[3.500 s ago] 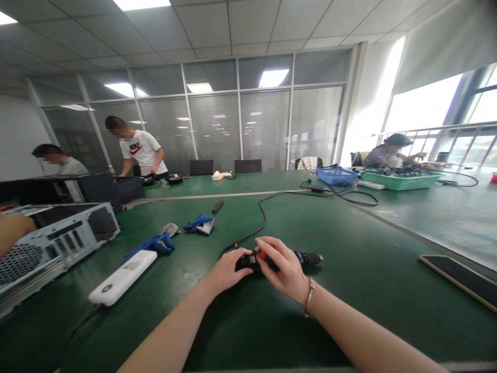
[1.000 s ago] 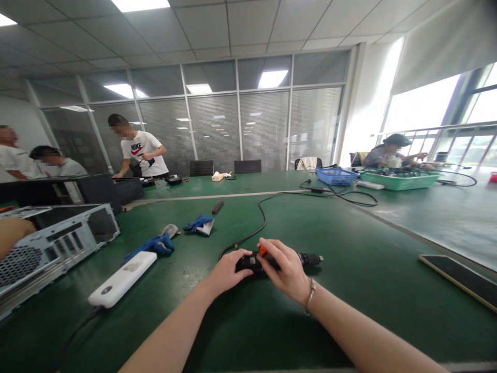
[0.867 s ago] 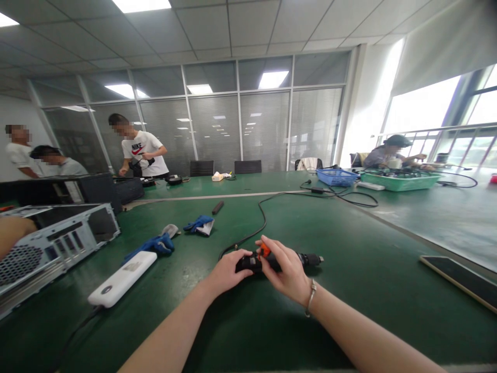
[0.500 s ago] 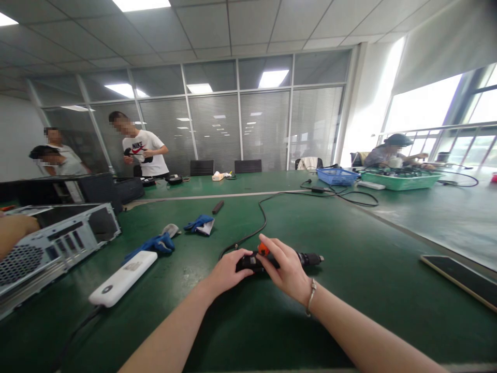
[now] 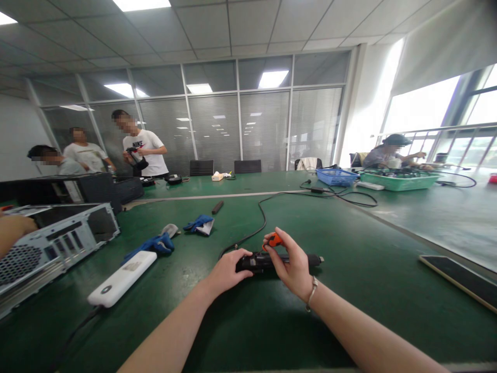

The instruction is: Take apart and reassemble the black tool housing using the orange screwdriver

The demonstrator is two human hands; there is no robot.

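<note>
A black corded power tool (image 5: 259, 261) lies on the green table (image 5: 349, 290) in front of me, its chuck end (image 5: 315, 258) pointing right. My left hand (image 5: 227, 269) is closed round the tool's left end and holds it down. My right hand (image 5: 290, 261) pinches a small orange part (image 5: 275, 240) between thumb and fingers, lifted a little above the tool's body. A black cable (image 5: 256, 223) runs from the tool toward the back of the table.
A white power strip (image 5: 122, 277), blue gloves (image 5: 155, 242) (image 5: 200, 223) and an open computer case (image 5: 50, 243) lie to the left. A dark phone (image 5: 460, 280) rests at the right. Blue (image 5: 337, 176) and green (image 5: 399, 180) baskets stand at the back. Several people work around the table.
My right hand has lifted the orange part up off the tool body. A further person has walked in at the back left and now stands there.
</note>
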